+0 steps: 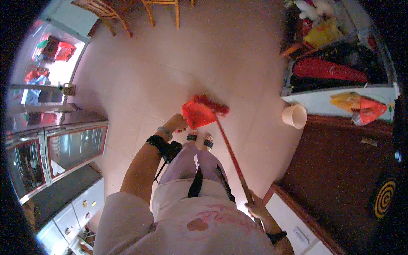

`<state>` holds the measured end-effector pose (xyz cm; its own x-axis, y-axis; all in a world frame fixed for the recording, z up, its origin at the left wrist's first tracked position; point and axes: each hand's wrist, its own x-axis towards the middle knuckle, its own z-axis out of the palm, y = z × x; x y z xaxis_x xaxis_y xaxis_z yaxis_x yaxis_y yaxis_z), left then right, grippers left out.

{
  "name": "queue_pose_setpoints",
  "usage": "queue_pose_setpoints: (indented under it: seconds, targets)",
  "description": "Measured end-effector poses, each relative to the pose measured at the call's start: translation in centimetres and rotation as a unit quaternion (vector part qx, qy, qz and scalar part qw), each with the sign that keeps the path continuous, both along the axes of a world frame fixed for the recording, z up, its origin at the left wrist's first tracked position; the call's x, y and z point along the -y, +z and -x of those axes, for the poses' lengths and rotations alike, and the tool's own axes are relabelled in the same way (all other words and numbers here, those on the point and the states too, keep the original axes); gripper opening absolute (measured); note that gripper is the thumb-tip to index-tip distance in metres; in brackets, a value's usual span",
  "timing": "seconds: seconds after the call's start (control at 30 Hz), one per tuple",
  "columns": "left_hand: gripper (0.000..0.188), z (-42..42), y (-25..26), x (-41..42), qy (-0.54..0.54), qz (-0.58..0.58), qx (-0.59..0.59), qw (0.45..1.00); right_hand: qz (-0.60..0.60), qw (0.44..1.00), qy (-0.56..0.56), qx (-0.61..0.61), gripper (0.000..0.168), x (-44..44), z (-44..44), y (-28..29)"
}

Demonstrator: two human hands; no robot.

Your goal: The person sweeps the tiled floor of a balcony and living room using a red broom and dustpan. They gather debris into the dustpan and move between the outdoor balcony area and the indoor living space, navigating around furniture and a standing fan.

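Note:
My left hand [177, 123] is closed beside the left edge of a red plastic dustpan [198, 115], low over the tiled floor in front of my feet. The handle of the dustpan is hidden behind that hand. A broom with a red head [212, 105] slants down from my right side, its bristles lying across the far edge of the dustpan. My right hand [256, 207] is wrapped around the upper part of the broom's long red stick [232, 156], near my hip. Small dark bits seem to lie in the dustpan, but blur hides what they are.
A pale bin [295, 116] stands at the right by a dark red-brown surface [331, 156]. Wooden chairs [108, 12] are at the top left. A glass-doored cabinet [76, 149] is on the left. Bags and a red item [328, 70] fill a rack at the upper right.

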<state>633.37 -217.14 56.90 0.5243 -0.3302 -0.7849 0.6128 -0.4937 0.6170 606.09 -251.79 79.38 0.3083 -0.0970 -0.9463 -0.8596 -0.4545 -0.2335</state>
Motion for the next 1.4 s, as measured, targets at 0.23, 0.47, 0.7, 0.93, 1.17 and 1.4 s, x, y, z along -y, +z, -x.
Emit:
queue_pose_setpoints:
  seconds: [0.23,0.47,0.7,0.93,1.17,1.4]
  targets:
    - [0.012,4.0,1.0,-4.0,0.011,-0.043,-0.017,0.999,-0.004,0.996,0.082,-0.019,0.061,2.4,-6.8,4.8]
    - [0.028,13.4,2.6,-8.7,0.168,-0.023,-0.072,0.983,0.129,0.886,0.291,0.337,0.054,9.1,-17.9,-9.9]
    - [0.025,18.8,4.0,-14.6,0.171,-0.098,-0.084,0.977,0.151,0.934,0.209,0.248,0.054,6.4,-20.9,-17.9]
    - [0.009,22.8,-1.6,-19.4,0.227,-0.041,-0.112,0.967,0.103,0.94,0.316,0.079,0.07,-2.1,0.6,-10.3]
    - [0.012,24.6,-3.3,-20.7,0.219,0.082,-0.064,0.97,-0.011,0.974,0.226,-0.027,0.056,-14.5,7.4,1.4]
    - [0.017,30.7,-1.1,-24.1,0.301,0.032,-0.049,0.952,0.019,0.902,0.373,0.217,0.061,-11.9,-1.7,-8.2]
